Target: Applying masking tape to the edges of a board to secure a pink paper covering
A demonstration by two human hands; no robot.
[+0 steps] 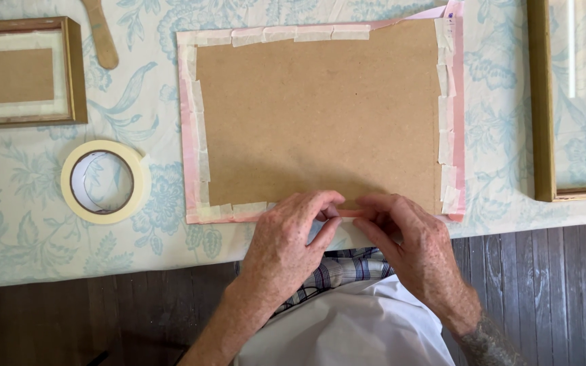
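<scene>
A brown backing board (320,115) is lying flat in the middle of the table, on a tablecloth (22,224) printed with pale blue flowers and birds, with a pink sheet (187,135) showing as a thin border all around it. Short strips of cream masking tape (202,166) are running along the left, top and right edges of the board, overlapping one another, and a few more are sitting at the left end of the near edge. At the middle of that near edge the left hand (283,247) and the right hand (418,254) are meeting, fingertips nearly touching, both pinching the pink margin and pressing it against the board's edge. A roll of masking tape (106,181) is lying flat to the left of the board, well apart from the hands. A small wooden frame (76,68) is resting at the far left, a flat wooden stick (101,34) is lying just beside it, and a larger gilt frame (541,102) is sitting at the right. Nothing is lying between the hands and the board's near edge.
</scene>
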